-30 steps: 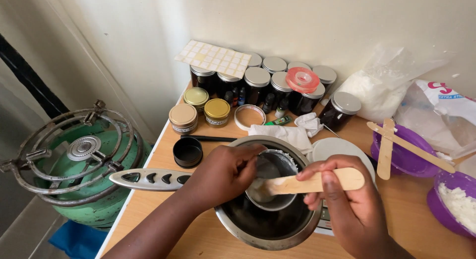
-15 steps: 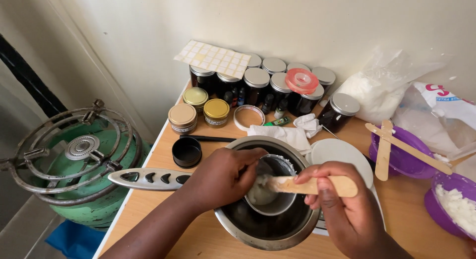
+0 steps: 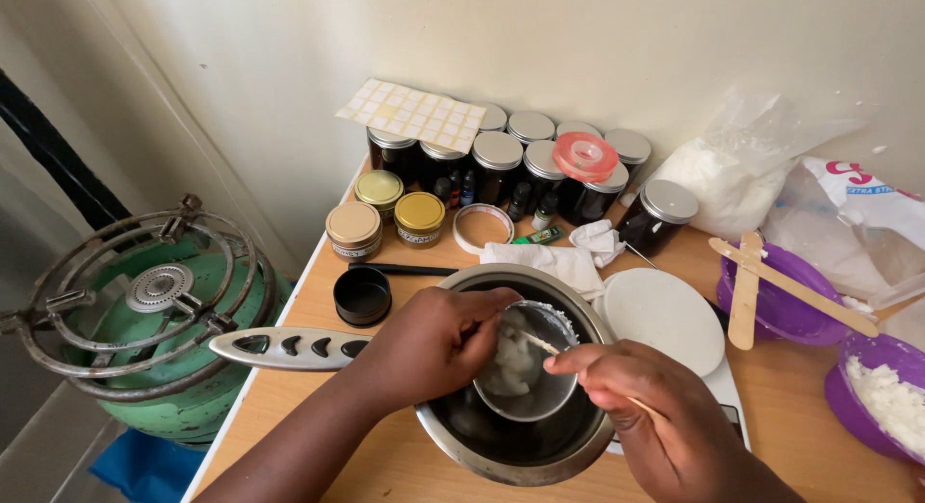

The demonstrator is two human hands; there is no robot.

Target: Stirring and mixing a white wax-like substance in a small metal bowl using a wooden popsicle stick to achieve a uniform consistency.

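Near the table's (image 3: 385,464) front edge sits the large steel bowl (image 3: 453,431), and inside it the small metal cup (image 3: 525,368) holding white, waxy lumps. The left hand (image 3: 429,349) has its fingers wrapped on the cup's rim, steadying it. The right hand (image 3: 655,416) has its fingers pinched together on a wooden stick (image 3: 540,343) whose tip dips among the lumps. This looks like the stirring step, though the melt is hard to judge. Next calls for slow circling with the cup kept level.

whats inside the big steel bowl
A smaller metal cup with whitish lumps sits inside the steel bowl, stirred with a wooden stick. The hands cover the bowl's bottom.
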